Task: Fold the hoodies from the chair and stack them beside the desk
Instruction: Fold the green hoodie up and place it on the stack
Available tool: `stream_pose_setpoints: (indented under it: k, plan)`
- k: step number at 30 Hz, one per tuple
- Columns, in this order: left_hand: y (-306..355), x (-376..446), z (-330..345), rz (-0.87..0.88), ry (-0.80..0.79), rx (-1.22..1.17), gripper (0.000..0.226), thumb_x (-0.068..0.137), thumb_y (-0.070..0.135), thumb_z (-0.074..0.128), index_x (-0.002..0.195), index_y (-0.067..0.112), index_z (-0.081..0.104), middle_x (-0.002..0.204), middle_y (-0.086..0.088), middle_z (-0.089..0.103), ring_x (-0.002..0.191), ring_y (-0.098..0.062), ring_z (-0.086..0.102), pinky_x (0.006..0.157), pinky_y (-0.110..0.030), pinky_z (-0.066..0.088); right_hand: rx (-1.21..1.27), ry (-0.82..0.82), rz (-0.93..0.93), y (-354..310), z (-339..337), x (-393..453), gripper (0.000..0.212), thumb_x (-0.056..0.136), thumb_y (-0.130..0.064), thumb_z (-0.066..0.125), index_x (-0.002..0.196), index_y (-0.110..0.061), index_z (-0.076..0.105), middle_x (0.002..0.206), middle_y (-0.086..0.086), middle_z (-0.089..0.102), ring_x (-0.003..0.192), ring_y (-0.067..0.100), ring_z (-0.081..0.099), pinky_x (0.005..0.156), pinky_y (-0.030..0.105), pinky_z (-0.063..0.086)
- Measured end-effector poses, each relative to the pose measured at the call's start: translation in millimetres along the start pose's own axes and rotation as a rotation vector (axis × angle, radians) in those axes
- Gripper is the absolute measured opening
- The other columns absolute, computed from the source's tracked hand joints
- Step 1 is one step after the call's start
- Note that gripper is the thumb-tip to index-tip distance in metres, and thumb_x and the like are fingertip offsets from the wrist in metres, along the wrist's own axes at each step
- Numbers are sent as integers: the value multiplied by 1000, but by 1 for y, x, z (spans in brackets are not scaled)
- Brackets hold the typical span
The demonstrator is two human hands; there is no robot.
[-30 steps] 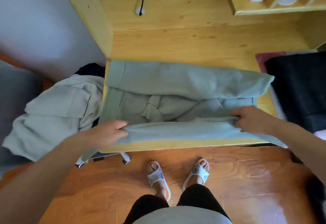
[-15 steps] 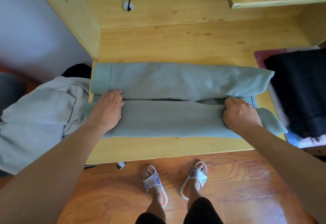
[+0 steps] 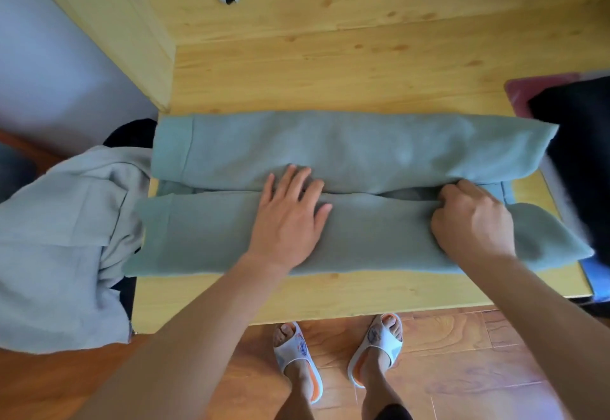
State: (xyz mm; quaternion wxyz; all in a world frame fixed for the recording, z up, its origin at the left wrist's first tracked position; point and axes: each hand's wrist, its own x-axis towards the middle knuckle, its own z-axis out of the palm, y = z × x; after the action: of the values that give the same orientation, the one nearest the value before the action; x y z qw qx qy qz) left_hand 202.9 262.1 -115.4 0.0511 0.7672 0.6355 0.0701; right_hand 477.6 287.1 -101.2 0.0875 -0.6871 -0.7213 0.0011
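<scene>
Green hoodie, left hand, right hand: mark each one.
green hoodie [image 3: 346,145]: head view, far folded panel.
left hand [image 3: 288,218]: head view, back of hand.
right hand [image 3: 470,221]: head view, back of hand.

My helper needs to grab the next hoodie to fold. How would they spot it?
Start at the wooden desk and look just past its left edge. There a pale grey hoodie lies crumpled in a heap, unlike the sage-green hoodie lying on the desk folded into long bands.

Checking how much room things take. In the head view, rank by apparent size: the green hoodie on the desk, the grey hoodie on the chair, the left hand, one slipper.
1. green hoodie
2. grey hoodie, partly cut off by the frame edge
3. left hand and the slipper look alike, and their distances from the camera differ, so no ranking.
</scene>
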Motion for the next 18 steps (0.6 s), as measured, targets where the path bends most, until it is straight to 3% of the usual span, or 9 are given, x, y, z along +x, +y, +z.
stream_pose_setpoints:
  k: [3,5,8,10,12,15,18]
  plan:
    - [-9,5,17,-5,39,-17,32,104,34,40,111,15,65,142,-9,57,143,-32,41,117,-54,31,4,87,-112,0,-6,-4,24,73,-7,45,84,1,64,88,21,57,84,42,53,67,50,49]
    - [-3,6,19,-6,76,-15,29,104,28,42,109,11,64,137,-12,62,139,-34,48,113,-56,37,77,105,-258,-12,-10,-1,27,85,-12,49,103,-3,68,106,19,58,97,42,50,82,53,47]
    - [-8,17,12,23,141,-21,21,103,25,47,102,10,62,106,-13,70,113,-34,64,94,-48,50,192,-98,-370,-35,-4,15,40,95,-38,52,115,-8,69,120,10,58,111,37,49,99,50,44]
    - [-16,29,2,81,170,-33,19,103,24,48,88,14,56,77,-9,63,82,-35,65,74,-43,47,230,-210,-376,-42,0,31,44,94,-48,51,107,-10,69,113,6,59,108,31,49,98,47,45]
    - [-21,36,-6,134,182,-46,22,103,24,46,83,16,50,63,-5,56,63,-33,58,61,-38,39,251,-261,-390,-44,-1,45,40,90,-49,54,97,-13,68,106,3,57,102,27,48,95,44,46]
    - [-20,40,-10,160,193,2,20,102,25,44,84,18,49,60,-4,55,56,-33,57,56,-35,35,261,-349,-388,-46,-9,51,36,86,-53,57,95,-18,64,103,-2,53,99,20,43,94,38,43]
    - [-20,32,-6,124,185,28,25,106,29,39,88,15,50,70,-6,57,64,-33,58,66,-41,42,288,-327,-421,-51,-16,39,22,89,-41,63,86,-21,54,92,-7,48,87,17,41,82,41,45]
